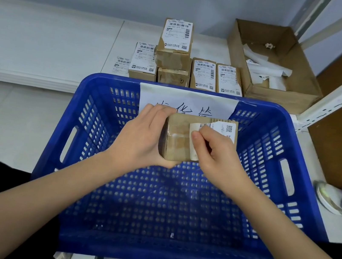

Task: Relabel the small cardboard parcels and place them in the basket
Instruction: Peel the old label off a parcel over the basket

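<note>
A small cardboard parcel [178,140] hangs in the air above the blue plastic basket [73,232]. My left hand [144,134] grips its left end. My right hand [214,149] pinches the curled edge of the white shipping label [222,127] on the parcel's top; the label is partly peeled up from the left. Nothing lies in the basket. Several more labelled parcels [176,40] stand stacked and in a row on the floor just beyond the basket's far rim.
A handwritten paper sign [188,100] is taped to the basket's far wall. An open cardboard box [283,95] with peeled label backings sits at the back right. A white metal rack upright [341,93] and a brown board stand at the right. A shoe [329,197] shows at the right edge.
</note>
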A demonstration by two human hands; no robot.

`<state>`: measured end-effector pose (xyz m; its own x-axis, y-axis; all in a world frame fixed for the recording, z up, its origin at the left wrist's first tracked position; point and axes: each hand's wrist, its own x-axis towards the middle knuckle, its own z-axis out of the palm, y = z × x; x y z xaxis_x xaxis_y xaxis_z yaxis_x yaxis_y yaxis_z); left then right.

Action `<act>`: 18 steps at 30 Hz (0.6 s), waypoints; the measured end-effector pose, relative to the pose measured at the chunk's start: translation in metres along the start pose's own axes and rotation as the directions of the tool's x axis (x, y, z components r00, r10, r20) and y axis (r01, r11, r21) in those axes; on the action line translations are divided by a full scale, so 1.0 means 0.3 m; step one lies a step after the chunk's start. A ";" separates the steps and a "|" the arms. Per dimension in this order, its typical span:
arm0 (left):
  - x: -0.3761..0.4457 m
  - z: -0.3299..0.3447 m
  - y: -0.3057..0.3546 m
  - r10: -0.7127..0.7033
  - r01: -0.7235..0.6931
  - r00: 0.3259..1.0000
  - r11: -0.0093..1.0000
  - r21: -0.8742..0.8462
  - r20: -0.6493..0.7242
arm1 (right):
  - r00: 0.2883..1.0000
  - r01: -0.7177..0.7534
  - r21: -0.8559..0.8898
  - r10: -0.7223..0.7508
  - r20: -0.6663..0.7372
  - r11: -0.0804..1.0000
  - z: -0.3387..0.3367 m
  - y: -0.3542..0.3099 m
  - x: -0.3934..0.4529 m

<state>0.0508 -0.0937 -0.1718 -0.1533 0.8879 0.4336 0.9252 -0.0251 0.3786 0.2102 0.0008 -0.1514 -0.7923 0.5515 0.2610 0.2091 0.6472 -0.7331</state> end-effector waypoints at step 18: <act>-0.032 -0.031 0.057 -0.079 -0.022 0.966 0.923 0.384 0.245 | 0.981 0.117 -0.186 -0.085 0.175 0.975 0.056 -0.013 0.002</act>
<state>0.0648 -0.1070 -0.1620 -0.1365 0.9726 0.1883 0.9906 0.1340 0.0256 0.1993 -0.0104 -0.1590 -0.8951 0.3942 0.2082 0.2178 0.7941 -0.5674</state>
